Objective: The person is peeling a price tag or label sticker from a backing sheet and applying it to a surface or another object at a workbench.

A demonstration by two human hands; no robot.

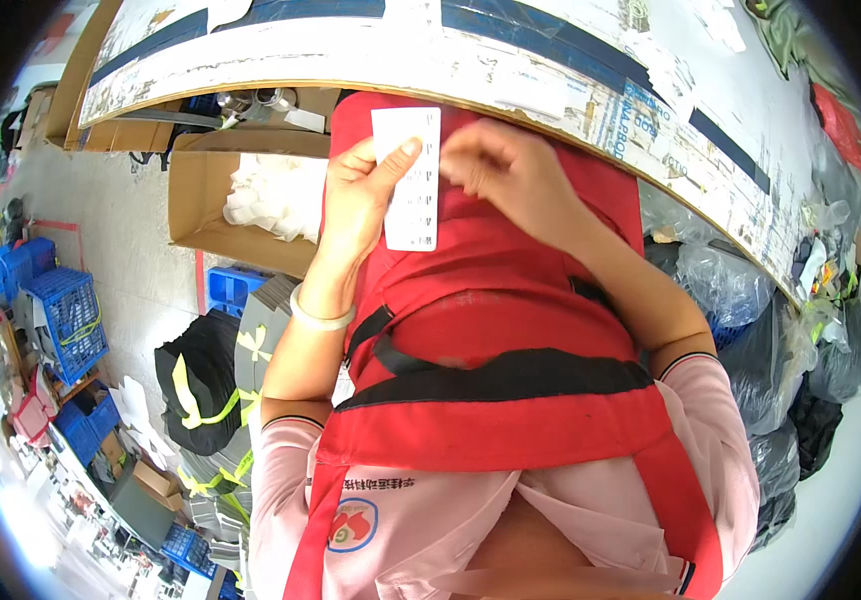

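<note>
Many bags beside scuffed table; left grip pinches white strip; right grip blurred, state unclear.

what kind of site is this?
Probably a garment or textile workshop: a black bundle tied with a yellow-green strip, a blue plastic crate on the left, and plastic bags heaped at right.

Blue crates and a scuffed worktable show a workshop
</note>
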